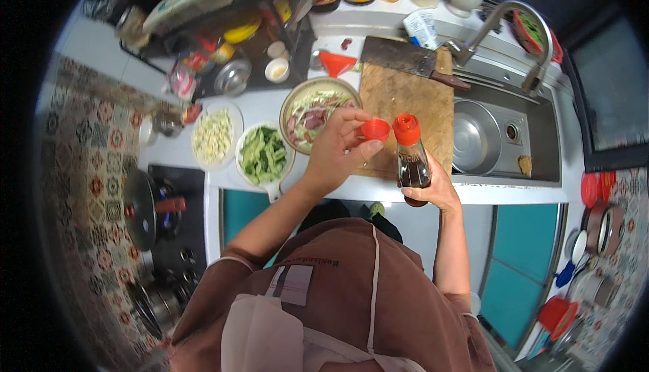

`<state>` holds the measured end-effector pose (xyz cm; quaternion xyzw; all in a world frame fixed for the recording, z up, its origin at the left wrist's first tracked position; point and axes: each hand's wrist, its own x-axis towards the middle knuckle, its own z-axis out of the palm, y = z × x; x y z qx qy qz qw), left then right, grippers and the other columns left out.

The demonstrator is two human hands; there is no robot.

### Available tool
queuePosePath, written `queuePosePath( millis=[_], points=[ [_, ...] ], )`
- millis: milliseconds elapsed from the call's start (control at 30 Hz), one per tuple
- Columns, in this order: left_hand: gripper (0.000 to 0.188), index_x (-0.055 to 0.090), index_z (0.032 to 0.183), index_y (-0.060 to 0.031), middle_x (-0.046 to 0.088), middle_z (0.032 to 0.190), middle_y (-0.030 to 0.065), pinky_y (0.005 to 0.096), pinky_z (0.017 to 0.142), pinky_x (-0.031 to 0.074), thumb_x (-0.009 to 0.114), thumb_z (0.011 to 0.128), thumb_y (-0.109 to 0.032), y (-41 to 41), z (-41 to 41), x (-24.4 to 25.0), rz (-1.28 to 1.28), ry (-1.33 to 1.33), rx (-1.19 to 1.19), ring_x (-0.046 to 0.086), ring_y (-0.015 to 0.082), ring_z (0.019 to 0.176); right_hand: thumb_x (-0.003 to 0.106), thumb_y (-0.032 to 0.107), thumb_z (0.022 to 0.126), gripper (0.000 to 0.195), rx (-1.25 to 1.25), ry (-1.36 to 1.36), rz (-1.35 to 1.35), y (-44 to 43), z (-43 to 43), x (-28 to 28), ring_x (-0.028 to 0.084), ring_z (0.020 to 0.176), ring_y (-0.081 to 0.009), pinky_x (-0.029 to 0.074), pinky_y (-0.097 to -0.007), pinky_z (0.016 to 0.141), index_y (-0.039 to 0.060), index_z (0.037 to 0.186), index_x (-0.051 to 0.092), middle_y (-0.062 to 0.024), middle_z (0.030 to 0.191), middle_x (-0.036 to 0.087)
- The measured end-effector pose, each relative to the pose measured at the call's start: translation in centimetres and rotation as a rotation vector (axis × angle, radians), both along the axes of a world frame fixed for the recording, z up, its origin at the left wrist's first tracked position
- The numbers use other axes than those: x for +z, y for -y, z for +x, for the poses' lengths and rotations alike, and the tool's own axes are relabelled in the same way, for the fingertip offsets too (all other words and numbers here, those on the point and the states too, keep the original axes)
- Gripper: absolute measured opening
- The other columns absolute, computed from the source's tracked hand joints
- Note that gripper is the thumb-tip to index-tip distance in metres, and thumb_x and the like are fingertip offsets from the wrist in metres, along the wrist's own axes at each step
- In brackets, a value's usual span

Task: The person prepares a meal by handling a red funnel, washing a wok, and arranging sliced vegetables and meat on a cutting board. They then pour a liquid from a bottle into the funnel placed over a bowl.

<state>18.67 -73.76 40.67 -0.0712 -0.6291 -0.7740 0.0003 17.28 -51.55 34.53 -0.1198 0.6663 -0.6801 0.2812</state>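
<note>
My left hand (337,151) holds a small red plastic cap (376,129) between thumb and fingers, its hollow side facing up. In my right hand (440,187) is a glass bottle of dark sauce (413,164), gripped low on its body. The bottle stands nearly upright, and its red pouring top (406,127) is uncovered, just right of the cap. Beneath both hands lies a wooden cutting board (400,93). Partly behind my left hand is a bowl of sliced meat and shredded vegetable (309,113).
A cleaver (405,60) lies across the board's far end, beside a red funnel (337,63). Sliced green vegetable (262,154) and chopped pale pieces (215,136) fill dishes at left. The sink (542,139) holds a metal basin (474,136). A lidded pan (139,210) sits on the stove.
</note>
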Motion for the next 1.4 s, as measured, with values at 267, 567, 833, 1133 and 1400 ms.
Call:
queuePosePath(
  millis=[267,567,833,1133,1400],
  points=[
    [0.031,0.044,0.103,0.0005,0.061,0.1,0.0129,0.0248,0.075,0.051,0.06,0.078,0.009,-1.5,2.9,-2.9,-0.251,-0.165,0.13,0.063,0.016,0.087,0.078,0.011,0.056,0.075,0.054,-0.012,0.131,2.0,0.2,-1.6,0.051,0.096,-0.0126,0.041,-0.027,0.085,0.0052,0.121,0.042,-0.0028,0.104,0.052],
    [0.022,0.048,0.1,-0.0027,0.059,0.1,0.0085,0.0234,0.07,0.05,0.058,0.081,0.003,4.0,-3.8,-7.0,0.042,-0.103,0.257,0.061,0.0132,0.085,0.083,0.019,0.054,0.082,-0.197,-0.068,0.149,5.3,-2.0,-4.8,0.057,0.086,-0.0143,0.047,-0.0288,0.078,0.0071,0.122,0.038,-0.0048,0.096,0.058],
    [0.054,0.045,0.12,-0.0014,0.05,0.122,0.0104,0.0324,0.096,0.036,0.07,0.073,-0.006,5.7,-6.3,-3.6,-0.175,-0.134,-0.213,0.048,0.0186,0.111,0.08,0.013,0.057,0.074,-0.206,0.032,0.122,8.1,-2.1,-3.3,0.047,0.107,-0.0158,0.037,-0.0311,0.093,0.007,0.12,0.042,-0.0049,0.112,0.05],
    [0.04,0.058,0.106,-0.0029,0.058,0.106,0.0115,0.0334,0.086,0.044,0.072,0.071,-0.014,5.3,-6.4,-1.2,-0.256,-0.342,-0.317,0.055,0.024,0.101,0.082,0.019,0.056,0.069,-0.238,-0.128,0.279,8.2,-0.1,-2.7,0.053,0.096,-0.0171,0.044,-0.0319,0.084,0.0056,0.115,0.048,-0.0058,0.105,0.055],
    [0.056,0.051,0.117,0.0009,0.053,0.118,0.0114,0.0338,0.098,0.035,0.075,0.066,-0.008,6.4,-7.6,-0.4,-0.033,-0.293,-0.725,0.047,0.0211,0.114,0.082,0.016,0.057,0.076,-0.168,-0.08,0.154,8.5,1.0,-0.9,0.051,0.097,-0.0149,0.045,-0.0322,0.083,0.0059,0.12,0.041,-0.0053,0.106,0.053]
  ],
)
